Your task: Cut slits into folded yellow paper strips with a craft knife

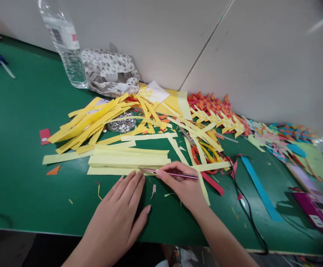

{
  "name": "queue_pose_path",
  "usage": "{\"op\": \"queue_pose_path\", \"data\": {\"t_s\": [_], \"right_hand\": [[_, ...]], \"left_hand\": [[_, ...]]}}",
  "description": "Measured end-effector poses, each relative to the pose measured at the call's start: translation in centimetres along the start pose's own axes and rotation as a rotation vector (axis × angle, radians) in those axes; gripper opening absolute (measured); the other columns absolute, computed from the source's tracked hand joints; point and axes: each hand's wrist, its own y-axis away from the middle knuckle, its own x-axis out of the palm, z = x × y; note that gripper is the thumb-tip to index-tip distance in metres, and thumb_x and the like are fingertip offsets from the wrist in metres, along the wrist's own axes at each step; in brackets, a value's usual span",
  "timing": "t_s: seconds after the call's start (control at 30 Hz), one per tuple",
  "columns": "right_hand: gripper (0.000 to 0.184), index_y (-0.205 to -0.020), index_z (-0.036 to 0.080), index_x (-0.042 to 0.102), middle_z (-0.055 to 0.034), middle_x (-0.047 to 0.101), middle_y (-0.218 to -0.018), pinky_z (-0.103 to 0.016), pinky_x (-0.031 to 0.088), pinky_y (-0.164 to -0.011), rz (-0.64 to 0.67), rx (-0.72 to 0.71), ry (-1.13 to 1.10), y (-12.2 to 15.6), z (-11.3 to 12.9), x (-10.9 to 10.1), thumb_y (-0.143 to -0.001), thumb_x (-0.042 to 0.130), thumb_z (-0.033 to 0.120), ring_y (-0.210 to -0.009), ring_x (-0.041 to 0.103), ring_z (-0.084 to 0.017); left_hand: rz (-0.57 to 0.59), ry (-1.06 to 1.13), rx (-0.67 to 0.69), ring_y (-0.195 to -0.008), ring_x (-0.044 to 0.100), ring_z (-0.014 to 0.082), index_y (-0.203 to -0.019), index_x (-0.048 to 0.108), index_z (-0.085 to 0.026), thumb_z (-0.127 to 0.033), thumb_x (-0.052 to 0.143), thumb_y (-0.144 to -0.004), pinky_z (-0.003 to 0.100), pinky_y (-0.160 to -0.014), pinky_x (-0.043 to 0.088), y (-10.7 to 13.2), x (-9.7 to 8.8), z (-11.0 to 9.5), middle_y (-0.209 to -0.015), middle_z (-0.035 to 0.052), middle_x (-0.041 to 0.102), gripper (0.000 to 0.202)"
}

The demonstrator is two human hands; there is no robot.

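Note:
A folded sheet of pale yellow paper [128,160] lies on the green table, its creases running left to right. My left hand [119,211] rests flat at its lower edge, fingers stretched out and tips touching the paper. Pinched in my right hand [182,185] is a slim, pinkish pen-like tool [188,175]. Its thin tip points left and meets the paper close to my left fingertips. Whether it is a pen or a craft knife I cannot tell.
Yellow paper strips [94,120] pile up behind the sheet, near a bag of sequins [121,122]. Red-handled scissors [196,157] lie among strips at right. A water bottle [67,48] and a floral pouch [111,72] stand by the wall. A black cable [247,207] crosses the table.

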Motion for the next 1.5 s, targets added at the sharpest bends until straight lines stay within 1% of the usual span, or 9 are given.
{"op": "queue_pose_path", "data": {"t_s": [0.27, 0.4, 0.6, 0.83, 1.07, 1.2, 1.3, 1.4, 1.5], "right_hand": [[0.018, -0.074, 0.022, 0.072, -0.002, 0.075, -0.071, -0.024, 0.053, -0.063, -0.034, 0.095, 0.005, 0.1, -0.3, -1.2, -0.072, 0.079, 0.038, -0.067, 0.069, -0.016], [0.018, -0.074, 0.022, 0.073, -0.0016, 0.075, -0.07, -0.024, 0.053, -0.063, -0.062, 0.111, -0.02, 0.2, -0.6, -1.8, -0.072, 0.08, 0.039, -0.066, 0.07, -0.016], [0.017, -0.073, 0.023, 0.074, -0.0014, 0.075, -0.068, -0.023, 0.054, -0.062, -0.087, 0.091, -0.05, 0.2, -1.0, -2.9, -0.069, 0.082, 0.037, -0.064, 0.07, -0.015], [0.018, -0.072, 0.022, 0.074, -0.0023, 0.075, -0.067, -0.025, 0.055, -0.062, -0.12, 0.088, 0.005, 0.4, -1.7, -4.8, -0.069, 0.082, 0.038, -0.064, 0.071, -0.017], [0.021, -0.07, 0.021, 0.073, -0.0041, 0.075, -0.066, -0.025, 0.056, -0.059, -0.161, 0.085, 0.041, 0.6, -1.7, -6.4, -0.066, 0.083, 0.038, -0.062, 0.071, -0.018], [0.021, -0.07, 0.02, 0.073, -0.0053, 0.075, -0.067, -0.028, 0.058, -0.058, -0.191, 0.062, 0.059, 0.7, -2.0, -7.4, -0.066, 0.083, 0.038, -0.061, 0.071, -0.02], [0.019, -0.07, 0.02, 0.073, -0.0054, 0.074, -0.066, -0.029, 0.058, -0.059, -0.184, 0.043, 0.095, 0.8, -2.2, -8.2, -0.067, 0.083, 0.036, -0.062, 0.071, -0.02], [0.018, -0.07, 0.02, 0.074, -0.0054, 0.074, -0.067, -0.03, 0.059, -0.06, -0.22, 0.038, 0.105, 1.1, -2.1, -8.5, -0.067, 0.083, 0.035, -0.063, 0.071, -0.021], [0.017, -0.07, 0.021, 0.073, -0.0043, 0.074, -0.065, -0.031, 0.058, -0.06, -0.28, 0.019, 0.059, 1.4, -1.6, -8.1, -0.067, 0.083, 0.034, -0.061, 0.07, -0.02]], "left_hand": [[0.003, 0.009, -0.008, -0.123, 0.055, 0.0289, -0.133, 0.05, -0.005, -0.04, 0.043, -0.095, 0.043, -0.096, 0.049, -0.2, 0.0, 0.1, -0.138, 0.0146, 0.057, 0.053], [-0.005, 0.024, -0.013, -0.122, 0.055, 0.0286, -0.134, 0.05, -0.006, -0.04, 0.043, -0.095, 0.043, -0.096, 0.048, -0.1, -0.1, 0.0, -0.137, 0.0141, 0.057, 0.052], [0.0, 0.011, -0.014, -0.123, 0.054, 0.0289, -0.135, 0.048, -0.006, -0.04, 0.044, -0.094, 0.043, -0.096, 0.048, 0.0, 0.0, 0.0, -0.138, 0.0134, 0.056, 0.053], [0.003, 0.017, -0.018, -0.124, 0.054, 0.0288, -0.135, 0.048, -0.008, -0.039, 0.045, -0.093, 0.044, -0.097, 0.048, 0.0, 0.0, 0.1, -0.139, 0.0123, 0.056, 0.052], [0.0, 0.024, -0.02, -0.125, 0.053, 0.0283, -0.135, 0.047, -0.009, -0.039, 0.044, -0.094, 0.043, -0.099, 0.047, 0.1, 0.0, 0.1, -0.139, 0.0122, 0.056, 0.052], [0.002, 0.012, -0.019, -0.124, 0.053, 0.028, -0.135, 0.047, -0.008, -0.037, 0.043, -0.094, 0.043, -0.098, 0.048, -0.1, 0.0, 0.1, -0.138, 0.0125, 0.056, 0.05], [0.011, 0.008, -0.017, -0.124, 0.054, 0.0279, -0.135, 0.047, -0.008, -0.036, 0.043, -0.094, 0.043, -0.098, 0.049, -0.1, -0.1, 0.1, -0.138, 0.0127, 0.057, 0.05], [0.017, 0.009, -0.006, -0.124, 0.053, 0.0287, -0.135, 0.047, -0.007, -0.036, 0.044, -0.094, 0.044, -0.098, 0.049, -0.1, -0.1, 0.1, -0.138, 0.0133, 0.056, 0.051], [0.009, 0.011, -0.004, -0.124, 0.053, 0.0291, -0.135, 0.047, -0.007, -0.037, 0.044, -0.093, 0.045, -0.098, 0.049, 0.1, -0.1, 0.1, -0.138, 0.0134, 0.056, 0.052]]}}
